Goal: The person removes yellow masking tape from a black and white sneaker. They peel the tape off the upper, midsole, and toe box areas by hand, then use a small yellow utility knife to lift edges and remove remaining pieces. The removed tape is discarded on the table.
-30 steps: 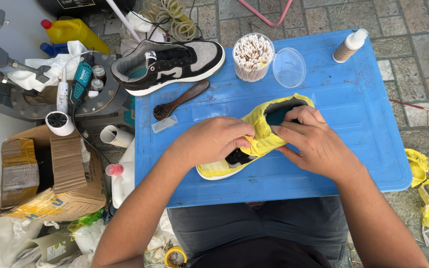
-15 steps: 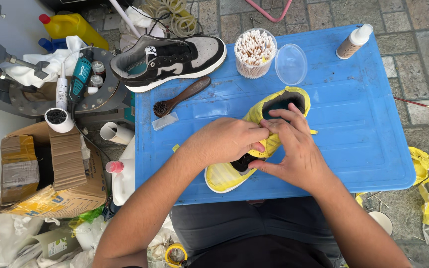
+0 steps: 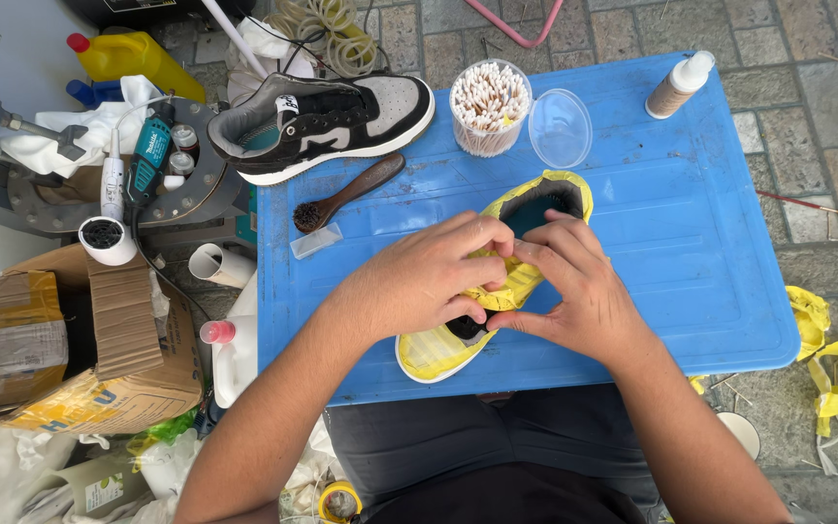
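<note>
Fingers of both hands, left (image 3: 429, 281) and right (image 3: 574, 291), pinch yellow tape (image 3: 501, 291) on the shoe (image 3: 535, 209), below the swab tub (image 3: 490, 107); looks mid-masking, next needs firm smoothing

On the bench (image 3: 691, 291) a taped shoe (image 3: 492, 291) lies near the front edge, under the left hand (image 3: 429, 281) and right hand (image 3: 574, 291), whose fingers (image 3: 497, 233) meet over its middle. Behind it stand a tub of cotton swabs (image 3: 490, 105) and, just to the right, a lid (image 3: 560, 128). A glue bottle (image 3: 679, 85) lies at the far right corner. A second shoe (image 3: 327, 121) rests at the far left, with a brush (image 3: 341, 194) just in front of it. A cardboard box (image 3: 80, 340) sits on the floor left of the bench.
</note>
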